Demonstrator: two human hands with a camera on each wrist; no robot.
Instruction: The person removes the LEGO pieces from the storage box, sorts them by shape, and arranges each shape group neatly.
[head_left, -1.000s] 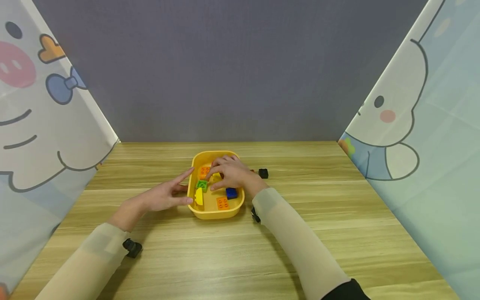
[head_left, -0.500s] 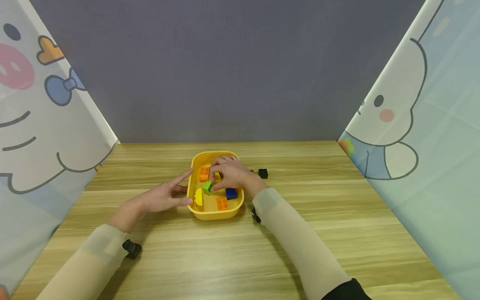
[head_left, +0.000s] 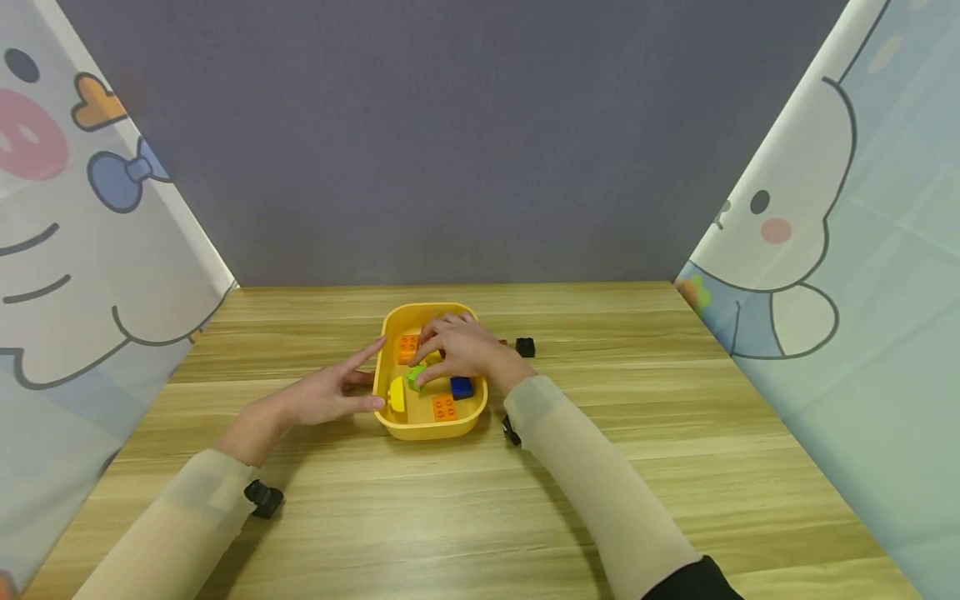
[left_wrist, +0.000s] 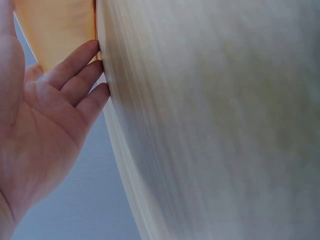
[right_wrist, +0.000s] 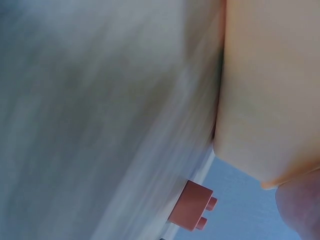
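Starting with the head view: got a yellow bin on the wood-look tabletop. Seeing the left hand at the bin's left side, with thumb and index spread wide against the rim, probably to stop it skidding. Over the bin's right wall with the right hand, and apparently pinching a green block between thumb and index, inside the bin, left of its middle. Probably just fingertips because of small bricks in a tight space. Also in the bin: an orange block far left, a yellow piece along the left wall, a blue block by the right wall, a second orange block at the near end. Outside, right of the bin, a black block.

Left wrist view: seeing three fingers fairly straight, tips on the tabletop just beside the bin, likely for steadying.

Right wrist view: mostly outer bin wall, plus a reddish-brown block outside the bin, studs up. Can't tell the pinch from here.
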